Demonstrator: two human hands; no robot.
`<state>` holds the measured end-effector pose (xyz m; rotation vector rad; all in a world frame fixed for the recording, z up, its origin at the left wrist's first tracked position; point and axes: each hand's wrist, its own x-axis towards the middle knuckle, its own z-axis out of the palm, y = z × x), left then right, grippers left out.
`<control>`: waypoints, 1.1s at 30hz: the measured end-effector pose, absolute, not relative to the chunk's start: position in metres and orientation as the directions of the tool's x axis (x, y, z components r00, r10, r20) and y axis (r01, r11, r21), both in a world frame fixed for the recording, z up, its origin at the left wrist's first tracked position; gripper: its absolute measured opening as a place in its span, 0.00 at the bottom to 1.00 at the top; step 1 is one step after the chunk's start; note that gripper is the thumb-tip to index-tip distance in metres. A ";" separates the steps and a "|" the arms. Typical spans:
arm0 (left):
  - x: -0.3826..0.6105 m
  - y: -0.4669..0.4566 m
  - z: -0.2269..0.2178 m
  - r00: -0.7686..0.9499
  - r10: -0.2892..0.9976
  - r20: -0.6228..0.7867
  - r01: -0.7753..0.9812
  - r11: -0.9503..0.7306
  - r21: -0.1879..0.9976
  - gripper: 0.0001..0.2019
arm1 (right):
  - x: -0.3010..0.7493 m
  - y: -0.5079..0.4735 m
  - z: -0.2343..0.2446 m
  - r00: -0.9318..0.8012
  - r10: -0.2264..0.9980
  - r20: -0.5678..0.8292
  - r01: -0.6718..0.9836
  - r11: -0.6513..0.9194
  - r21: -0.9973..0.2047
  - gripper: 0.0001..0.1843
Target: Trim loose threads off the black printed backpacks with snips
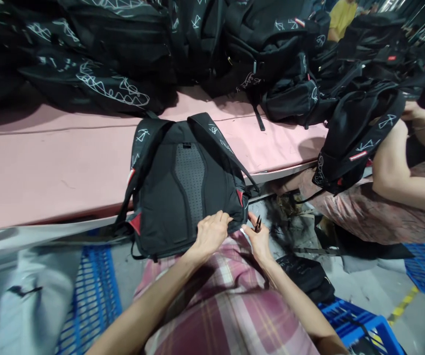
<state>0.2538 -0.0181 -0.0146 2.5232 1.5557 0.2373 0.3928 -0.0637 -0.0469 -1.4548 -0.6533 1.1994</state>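
A black backpack (162, 197) lies with its back panel facing up, partly over my lap and partly on the table edge. White line drawings mark its shoulder straps, and red triangles show at its lower sides. My left hand (212, 230) is closed on the fabric near the bag's lower right corner. Beside that corner, my right hand (259, 242) has its fingers curled around a small dark pointed tool (258, 224), which looks like thread snips. The thumb and a finger of this hand are close to the bag's side edge; whether they pinch it is hard to see.
Black bags (116, 88) are piled along the far side of the pink table (49, 162). At right, another person's arm (393, 158) is by a second backpack (360, 123). Blue crates (99, 276) stand low on both sides, and a black bag (304, 276) lies below my right arm.
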 end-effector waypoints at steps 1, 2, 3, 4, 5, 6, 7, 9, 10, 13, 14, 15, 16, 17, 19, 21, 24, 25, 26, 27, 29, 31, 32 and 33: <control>0.254 -0.018 -0.016 0.448 0.893 0.054 0.865 -0.448 0.227 0.17 | 0.393 -0.064 -0.047 0.346 0.880 -0.325 -0.210 -0.265 -0.941 0.29; 0.254 -0.017 -0.017 0.450 0.891 0.063 0.862 -0.452 0.231 0.16 | 0.393 -0.063 -0.048 0.355 0.875 -0.329 -0.208 -0.269 -0.940 0.29; 0.254 -0.017 -0.017 0.456 0.887 0.076 0.855 -0.460 0.237 0.16 | 0.394 -0.063 -0.048 0.364 0.871 -0.330 -0.207 -0.269 -0.940 0.28; 0.254 -0.017 -0.017 0.465 0.880 0.092 0.847 -0.473 0.245 0.16 | 0.394 -0.064 -0.048 0.368 0.869 -0.330 -0.212 -0.267 -0.940 0.28; 0.254 -0.018 -0.017 0.476 0.873 0.107 0.837 -0.487 0.251 0.16 | 0.395 -0.064 -0.048 0.369 0.868 -0.332 -0.219 -0.266 -0.939 0.27; 0.255 -0.018 -0.016 0.486 0.865 0.122 0.828 -0.501 0.253 0.15 | 0.395 -0.064 -0.049 0.367 0.868 -0.334 -0.226 -0.265 -0.937 0.27; 0.255 -0.019 -0.015 0.497 0.857 0.133 0.820 -0.514 0.252 0.15 | 0.396 -0.065 -0.049 0.367 0.869 -0.334 -0.232 -0.262 -0.937 0.27; 0.255 -0.019 -0.014 0.511 0.848 0.142 0.813 -0.530 0.241 0.14 | 0.397 -0.064 -0.050 0.369 0.869 -0.330 -0.244 -0.253 -0.936 0.28; 0.255 -0.017 -0.013 0.512 0.847 0.145 0.814 -0.532 0.233 0.13 | 0.397 -0.063 -0.051 0.371 0.867 -0.333 -0.251 -0.252 -0.935 0.29; 0.254 -0.013 -0.016 0.518 0.839 0.165 0.811 -0.544 0.217 0.14 | 0.396 -0.058 -0.055 0.340 0.864 -0.372 -0.273 -0.287 -0.918 0.32; 0.253 -0.012 -0.018 0.520 0.836 0.175 0.809 -0.548 0.213 0.14 | 0.395 -0.057 -0.056 0.325 0.865 -0.383 -0.270 -0.303 -0.914 0.33; 0.252 -0.012 -0.019 0.523 0.832 0.185 0.806 -0.554 0.210 0.14 | 0.395 -0.057 -0.057 0.316 0.867 -0.386 -0.260 -0.312 -0.914 0.34; 0.252 -0.012 -0.021 0.527 0.827 0.196 0.801 -0.561 0.209 0.15 | 0.394 -0.056 -0.058 0.317 0.868 -0.382 -0.247 -0.313 -0.917 0.33; 0.251 -0.013 -0.022 0.533 0.821 0.206 0.796 -0.568 0.209 0.14 | 0.394 -0.056 -0.059 0.325 0.869 -0.374 -0.233 -0.309 -0.922 0.33; 0.250 -0.014 -0.024 0.547 0.807 0.221 0.781 -0.588 0.211 0.13 | 0.393 -0.055 -0.060 0.350 0.864 -0.362 -0.205 -0.307 -0.929 0.31; 0.249 -0.015 -0.024 0.564 0.793 0.232 0.766 -0.607 0.211 0.11 | 0.392 -0.054 -0.060 0.367 0.855 -0.367 -0.193 -0.315 -0.929 0.29; 0.246 -0.015 -0.024 0.580 0.777 0.245 0.750 -0.626 0.212 0.09 | 0.391 -0.053 -0.056 0.366 0.854 -0.371 -0.194 -0.320 -0.927 0.29; 0.245 -0.015 -0.024 0.582 0.774 0.249 0.747 -0.630 0.213 0.09 | 0.391 -0.052 -0.055 0.362 0.857 -0.366 -0.194 -0.315 -0.929 0.28; 0.245 -0.014 -0.024 0.583 0.772 0.253 0.744 -0.633 0.216 0.09 | 0.390 -0.051 -0.053 0.358 0.862 -0.360 -0.190 -0.311 -0.931 0.28; 0.245 -0.014 -0.025 0.583 0.770 0.259 0.741 -0.635 0.219 0.09 | 0.389 -0.051 -0.052 0.356 0.865 -0.355 -0.186 -0.307 -0.934 0.28; 0.246 -0.014 -0.026 0.579 0.768 0.273 0.737 -0.637 0.228 0.10 | 0.386 -0.051 -0.050 0.348 0.867 -0.357 -0.184 -0.311 -0.933 0.29; 0.247 -0.016 -0.027 0.574 0.766 0.289 0.734 -0.638 0.233 0.11 | 0.383 -0.051 -0.048 0.343 0.866 -0.365 -0.175 -0.323 -0.930 0.29; 0.246 -0.017 -0.027 0.569 0.764 0.303 0.728 -0.640 0.246 0.11 | 0.382 -0.052 -0.048 0.342 0.866 -0.366 -0.166 -0.327 -0.930 0.29; 0.242 -0.019 -0.026 0.561 0.760 0.328 0.715 -0.645 0.272 0.12 | 0.382 -0.053 -0.049 0.339 0.867 -0.365 -0.158 -0.330 -0.931 0.28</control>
